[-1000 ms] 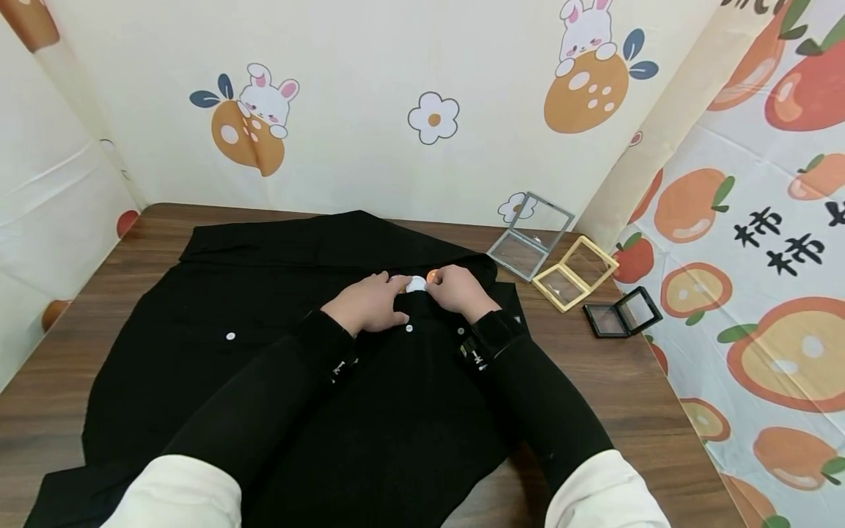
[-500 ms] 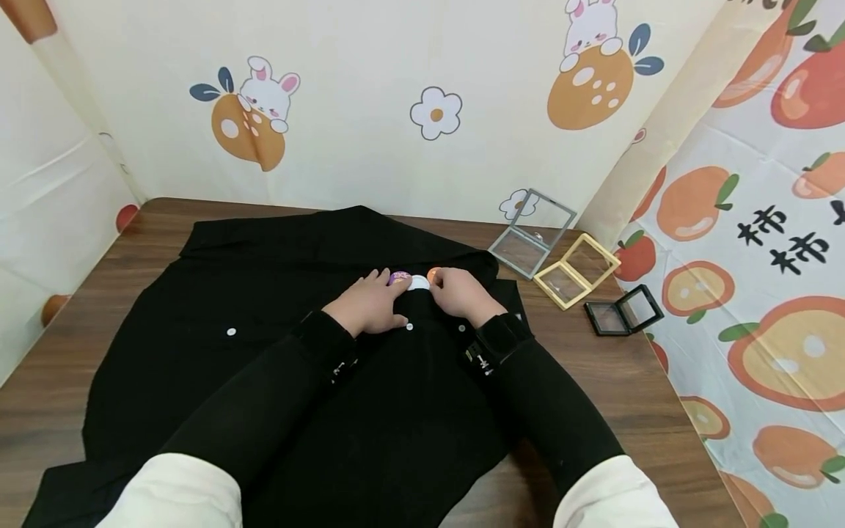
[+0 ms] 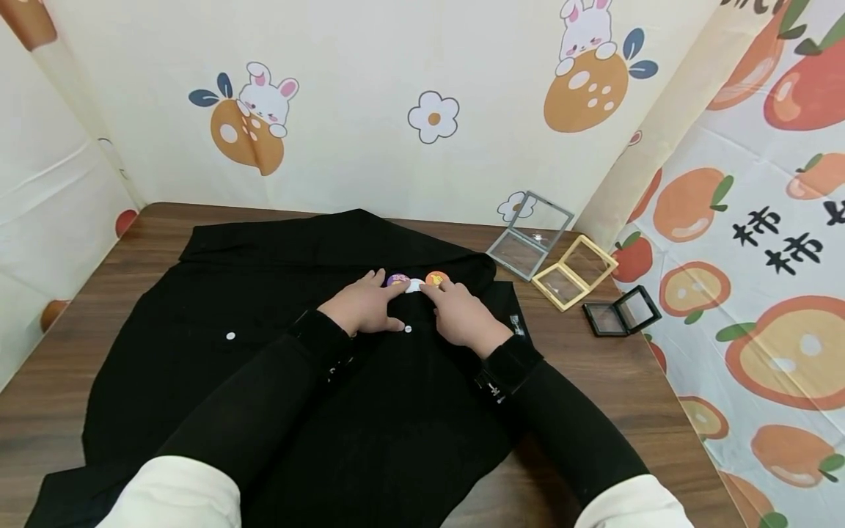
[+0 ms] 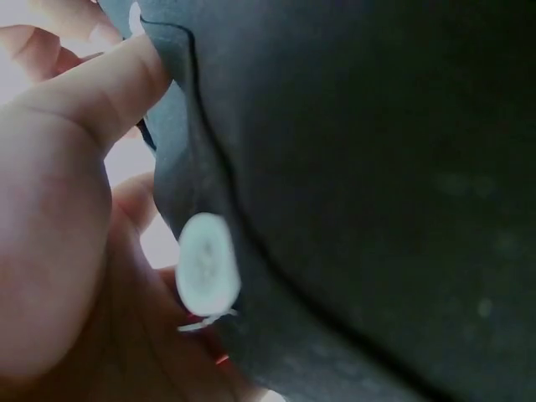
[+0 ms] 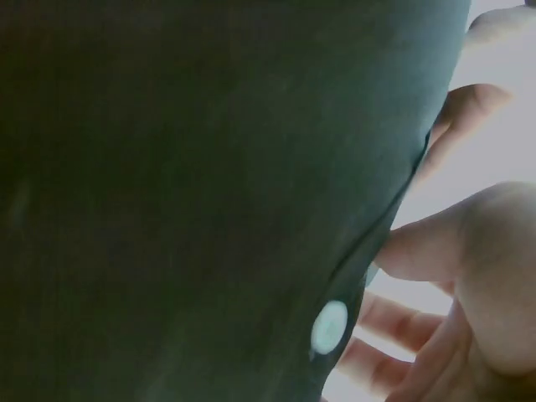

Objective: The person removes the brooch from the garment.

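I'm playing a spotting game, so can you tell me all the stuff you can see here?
Cloth: 1, black, spread on the table
Buttons: at least 2, white, on the cloth
Purple disc: 1, purple, by the left fingertips
White piece: 1, white, between the discs, partly covered
Orange disc: 1, orange, by the right fingertips
Grey frame: 1, grey, far right of table
Yellow frame: 1, yellow, beside the grey one
Black frame: 1, black, nearest of the frames
Table: 1, brown, underneath
Back wall: 1, cream with rabbits and flowers, behind
Fruit sheet: 1, white with mostly orange fruit, right
Left hand: 1, bare, on the cloth
Right hand: 1, bare, on the cloth
Sleeves: 2, black and white, over the arms
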### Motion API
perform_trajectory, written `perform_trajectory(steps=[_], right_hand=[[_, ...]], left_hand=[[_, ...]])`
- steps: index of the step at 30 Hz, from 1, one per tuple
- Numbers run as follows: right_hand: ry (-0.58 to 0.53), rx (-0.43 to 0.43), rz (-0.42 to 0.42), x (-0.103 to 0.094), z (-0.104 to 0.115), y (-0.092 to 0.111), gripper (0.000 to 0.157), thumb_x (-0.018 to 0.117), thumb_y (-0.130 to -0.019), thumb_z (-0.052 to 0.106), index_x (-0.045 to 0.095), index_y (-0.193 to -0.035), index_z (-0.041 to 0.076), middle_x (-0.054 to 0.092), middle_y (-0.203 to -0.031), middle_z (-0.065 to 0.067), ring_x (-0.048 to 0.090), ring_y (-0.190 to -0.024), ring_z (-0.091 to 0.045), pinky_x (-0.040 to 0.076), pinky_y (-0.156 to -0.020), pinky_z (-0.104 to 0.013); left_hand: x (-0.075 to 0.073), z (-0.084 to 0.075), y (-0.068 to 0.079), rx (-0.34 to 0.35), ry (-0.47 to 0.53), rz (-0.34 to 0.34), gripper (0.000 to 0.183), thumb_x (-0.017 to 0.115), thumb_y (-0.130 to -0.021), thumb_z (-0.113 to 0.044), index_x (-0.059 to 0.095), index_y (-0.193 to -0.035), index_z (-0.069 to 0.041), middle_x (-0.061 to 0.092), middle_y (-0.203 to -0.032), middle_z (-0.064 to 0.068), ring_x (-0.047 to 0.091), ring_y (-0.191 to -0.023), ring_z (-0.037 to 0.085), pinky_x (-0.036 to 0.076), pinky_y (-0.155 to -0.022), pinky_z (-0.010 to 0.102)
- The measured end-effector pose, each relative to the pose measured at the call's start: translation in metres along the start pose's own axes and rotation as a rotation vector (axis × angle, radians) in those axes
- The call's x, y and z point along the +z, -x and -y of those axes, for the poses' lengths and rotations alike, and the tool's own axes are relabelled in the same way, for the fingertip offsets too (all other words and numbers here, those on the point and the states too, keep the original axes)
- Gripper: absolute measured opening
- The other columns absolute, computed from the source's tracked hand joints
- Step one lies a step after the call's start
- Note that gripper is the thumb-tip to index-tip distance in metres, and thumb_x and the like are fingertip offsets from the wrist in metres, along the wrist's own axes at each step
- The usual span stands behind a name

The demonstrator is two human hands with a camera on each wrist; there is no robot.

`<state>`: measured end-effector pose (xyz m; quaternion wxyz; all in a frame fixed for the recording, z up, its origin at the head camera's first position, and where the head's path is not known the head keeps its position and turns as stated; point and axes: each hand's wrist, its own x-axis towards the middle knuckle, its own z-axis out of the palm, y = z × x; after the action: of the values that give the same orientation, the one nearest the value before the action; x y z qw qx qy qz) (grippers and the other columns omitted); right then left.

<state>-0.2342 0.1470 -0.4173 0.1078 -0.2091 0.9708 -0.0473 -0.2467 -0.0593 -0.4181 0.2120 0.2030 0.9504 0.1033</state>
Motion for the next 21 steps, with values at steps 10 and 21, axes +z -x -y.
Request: perform_trajectory(steps=[10,21], right_hand=[[0.077,0.022,0.017,0.0041,0.0091,-0.0004,0.051,0.051,-0.107,0.020,0.048,-0.156,0.029,0.044,-0.153,-0.015,0.052,-0.109,-0.029,0.054,-0.072,-0.041],[0.063,0.039,0.043,0.0007,0.0094,-0.0013,0.055,0.055,-0.104,0.021,0.046,-0.158,0.030,0.041,-0.155,-0.015,0.049,-0.111,-0.029,0.052,-0.075,-0.044]], left_hand=[[-0.0020,-0.0026,0.0040,0.015,0.003,-0.001,0.084,0.067,-0.098,-0.052,0.026,-0.166,-0.024,0.013,-0.168,0.028,0.012,-0.154,0.046,0.020,-0.122,0.057],[-0.0020,-0.0022,0.0037,0.014,0.012,-0.005,0.085,0.067,-0.098,-0.051,0.025,-0.166,-0.024,0.012,-0.168,0.028,0.011,-0.154,0.045,0.017,-0.123,0.055]])
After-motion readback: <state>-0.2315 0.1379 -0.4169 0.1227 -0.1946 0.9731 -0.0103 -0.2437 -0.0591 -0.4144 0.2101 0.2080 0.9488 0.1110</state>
